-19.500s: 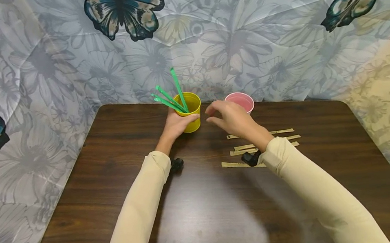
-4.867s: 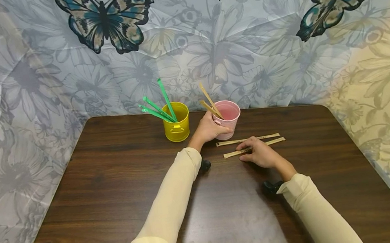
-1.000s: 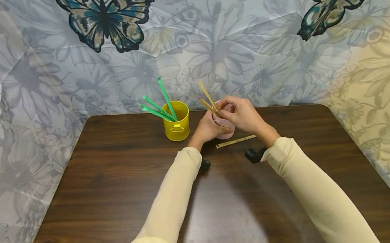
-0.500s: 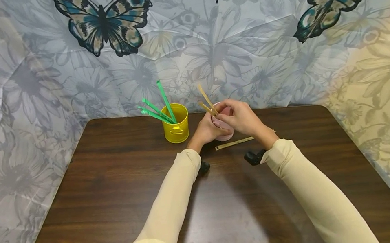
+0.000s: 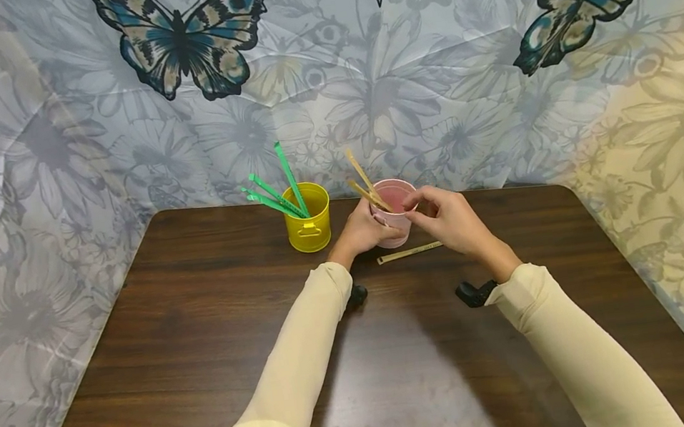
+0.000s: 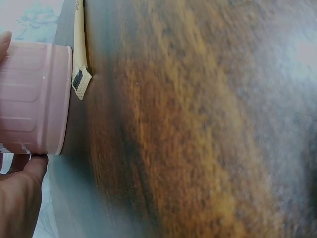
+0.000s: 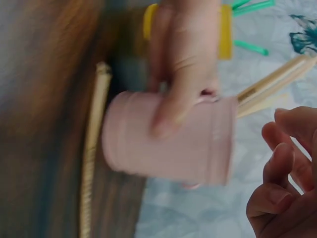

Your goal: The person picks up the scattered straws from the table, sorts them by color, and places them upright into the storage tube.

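My left hand (image 5: 360,233) grips a small pink pail (image 5: 396,220) near the table's back edge, fingers and thumb round its side. Thin tan paper-wrapped sticks (image 5: 360,168) lean out of the pail's left side. My right hand (image 5: 455,222) is at the pail's right rim; in the right wrist view its bent fingers (image 7: 279,168) hold nothing and stand apart from the sticks. One tan paper-wrapped stick (image 5: 408,253) lies on the table in front of the pail, its right end hidden by the right hand. The left wrist view shows its flat crimped end (image 6: 81,82).
A yellow pail (image 5: 310,236) with several green wrapped sticks (image 5: 275,195) stands left of the pink one. The dark wooden table (image 5: 204,347) ends just behind both, against a butterfly-print cloth (image 5: 324,79).
Earlier the left hand was on the yellow pail and several tan sticks lay on the table. Within the last second, the right hand has released sticks in the pink pail and drawn back rightward.
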The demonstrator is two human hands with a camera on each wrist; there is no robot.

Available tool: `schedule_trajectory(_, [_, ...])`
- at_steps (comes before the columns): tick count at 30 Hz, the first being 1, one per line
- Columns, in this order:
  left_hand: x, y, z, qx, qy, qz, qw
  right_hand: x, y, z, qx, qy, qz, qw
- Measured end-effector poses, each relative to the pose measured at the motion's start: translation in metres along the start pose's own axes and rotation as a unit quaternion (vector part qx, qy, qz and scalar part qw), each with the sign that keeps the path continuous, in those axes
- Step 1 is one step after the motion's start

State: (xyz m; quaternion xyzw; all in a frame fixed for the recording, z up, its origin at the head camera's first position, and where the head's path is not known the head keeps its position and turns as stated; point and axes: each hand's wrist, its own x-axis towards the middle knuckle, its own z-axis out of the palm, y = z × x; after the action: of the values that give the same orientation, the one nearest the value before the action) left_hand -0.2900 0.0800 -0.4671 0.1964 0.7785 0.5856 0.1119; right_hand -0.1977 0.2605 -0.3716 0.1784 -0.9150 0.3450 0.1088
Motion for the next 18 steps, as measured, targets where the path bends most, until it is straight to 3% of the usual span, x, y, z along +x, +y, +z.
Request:
schedule_trajectory(8, [0.001,0.001,0.001,-0.006,0.003,0.025,0.9997,-0.021,0.022,0.009,-0.006,-0.021,0.023,0.9995])
schedule_trajectory(18, [0.002,-0.002,0.003,0.006,0.014,0.012,0.9998,-0.037,0.056,0.027,-0.024,-0.074,0.081,0.9936])
